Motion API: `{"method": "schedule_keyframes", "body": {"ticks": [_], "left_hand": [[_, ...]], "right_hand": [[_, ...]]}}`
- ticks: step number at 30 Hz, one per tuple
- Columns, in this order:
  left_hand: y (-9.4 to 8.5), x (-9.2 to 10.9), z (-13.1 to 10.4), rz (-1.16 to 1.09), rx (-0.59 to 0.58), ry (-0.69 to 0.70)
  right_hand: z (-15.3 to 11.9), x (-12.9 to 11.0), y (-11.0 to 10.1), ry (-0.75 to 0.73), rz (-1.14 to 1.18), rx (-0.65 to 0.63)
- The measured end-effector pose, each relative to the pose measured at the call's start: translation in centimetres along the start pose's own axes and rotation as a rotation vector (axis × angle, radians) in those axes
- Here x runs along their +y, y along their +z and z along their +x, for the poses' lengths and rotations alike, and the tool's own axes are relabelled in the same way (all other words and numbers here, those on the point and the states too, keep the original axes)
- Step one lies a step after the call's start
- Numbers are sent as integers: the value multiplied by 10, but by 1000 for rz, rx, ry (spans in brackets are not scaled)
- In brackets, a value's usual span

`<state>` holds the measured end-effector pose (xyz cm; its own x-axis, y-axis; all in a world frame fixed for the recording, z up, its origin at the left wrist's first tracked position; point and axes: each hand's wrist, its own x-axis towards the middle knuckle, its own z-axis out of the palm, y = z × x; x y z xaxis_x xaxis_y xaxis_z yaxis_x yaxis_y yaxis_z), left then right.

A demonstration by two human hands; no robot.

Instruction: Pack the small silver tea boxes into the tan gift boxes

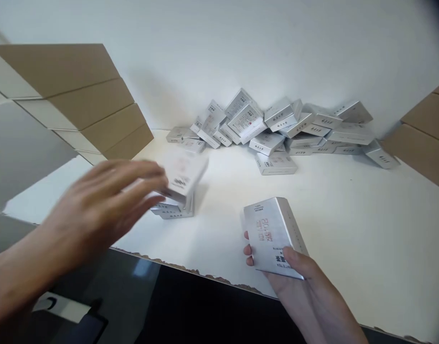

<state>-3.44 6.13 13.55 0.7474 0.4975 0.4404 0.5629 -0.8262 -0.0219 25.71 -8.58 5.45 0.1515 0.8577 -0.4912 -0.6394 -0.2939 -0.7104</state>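
My right hand (294, 277) grips a silver tea box (269, 234) with printed characters, held tilted above the near part of the table; its thumb is on the printed face and the fingertips wrap round the far side. On the left, my left hand (112, 200) is smeared by motion. Its fingers and thumb meet the left end of another silver tea box (187, 172), also blurred and tilted. That box is over a small stack of silver tea boxes (174, 212); whether it rests on them I cannot tell.
A heap of silver boxes (273, 162) lies along the white wall at the back. Stacked brown cartons (93, 105) stand at the left, and more brown cartons (423, 129) at the right. The white table (219, 258) has a ragged front edge.
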Motion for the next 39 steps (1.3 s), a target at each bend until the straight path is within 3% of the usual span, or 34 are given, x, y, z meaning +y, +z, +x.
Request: {"method": "schedule_keyframes", "body": {"ticks": [2,4,6,8,9,11,13,18,20,23,26,28,31,35,39], "left_hand": [[2,-1,-1,101,-87,96],[5,1,-2,146,-120,78],[9,7,0,167,-29,-36],[15,16,10,121,94,-238],[19,21,17,66,100,-359],[26,32,33,-54,-2,-535],[31,40,47,-129,-131,-599],[29,42,54,-172,-131,-686],[24,33,53,-193,-202,-700],[11,12,61,-164,-426,-666],[1,-3,82,-68,-637,-557],[0,-5,100,-5,-704,-496],[3,0,124,38,-701,-438],[0,0,145,-79,-683,-427],[-11,-22,147,-241,-563,-585]], "right_hand": [[3,3,-5,19,3,10],[6,4,-7,27,-4,13],[6,3,-4,10,-34,19],[2,0,4,-18,-61,31],[0,-2,8,-29,-69,40],[-2,-3,13,-48,-75,56],[-2,-1,13,-63,-72,55],[7,5,4,-90,-57,4],[8,5,4,-98,-58,-16],[4,4,6,-98,-61,10],[-2,2,9,-89,-61,33],[-4,2,9,-97,-53,26],[-5,1,9,-102,-42,10],[-3,0,8,-90,-51,5],[2,1,3,-92,-70,-35]]}}
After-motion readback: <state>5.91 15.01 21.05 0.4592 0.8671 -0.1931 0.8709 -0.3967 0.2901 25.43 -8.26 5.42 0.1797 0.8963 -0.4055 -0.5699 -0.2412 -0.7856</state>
